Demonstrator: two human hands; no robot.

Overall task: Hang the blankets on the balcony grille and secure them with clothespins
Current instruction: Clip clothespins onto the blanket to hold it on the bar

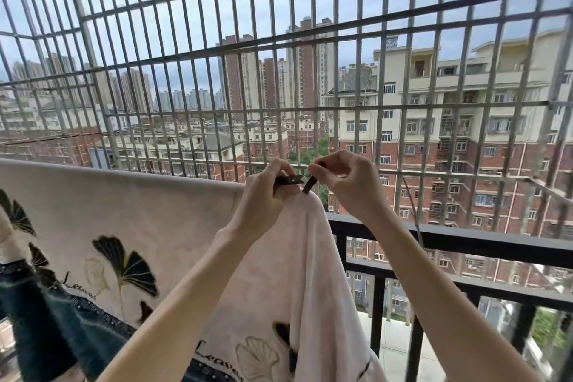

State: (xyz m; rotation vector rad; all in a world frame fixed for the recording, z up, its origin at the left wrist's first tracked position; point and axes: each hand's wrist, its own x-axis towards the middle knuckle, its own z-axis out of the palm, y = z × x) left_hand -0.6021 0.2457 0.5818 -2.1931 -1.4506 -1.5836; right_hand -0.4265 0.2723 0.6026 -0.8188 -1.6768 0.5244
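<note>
A cream blanket (161, 220) printed with dark ginkgo leaves hangs over a horizontal bar of the balcony grille (341, 108), its right corner bunched near the middle. My left hand (268, 192) pinches a dark brown clothespin (290, 180) lying level just above that corner. My right hand (347, 183) grips a second dark clothespin (309, 185), tilted down towards the blanket's top edge. The two pins nearly touch.
A black railing (465, 242) runs below the grille to the right of the blanket. A dark blue patterned cloth (46, 319) hangs at lower left. Apartment blocks stand beyond the bars.
</note>
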